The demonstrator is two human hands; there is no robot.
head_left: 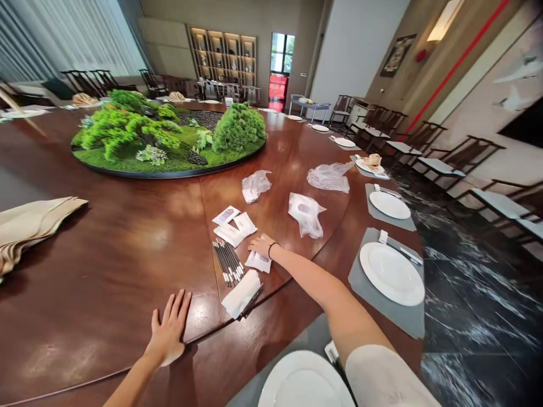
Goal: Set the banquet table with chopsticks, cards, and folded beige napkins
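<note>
My left hand (169, 328) lies flat on the dark wooden table, fingers spread, holding nothing. My right hand (262, 245), with a dark band at the wrist, reaches over the top edge of a white packet (259, 262); its fingers curl down there, with their tips partly hidden. Just left of it is a row of dark chopsticks (229, 263) with pale ends. Behind them several flat white packets (235, 226) overlap. A white folded bundle (241, 294) lies nearer to me, with dark stick ends poking out beneath.
Crumpled clear plastic bags (306, 215) lie beyond my right hand. A mossy miniature garden (169, 152) fills the table's centre. White plates (392, 274) on grey mats line the right edge. Folded beige cloths (38, 226) are at left. Chairs (462, 158) stand along the right wall.
</note>
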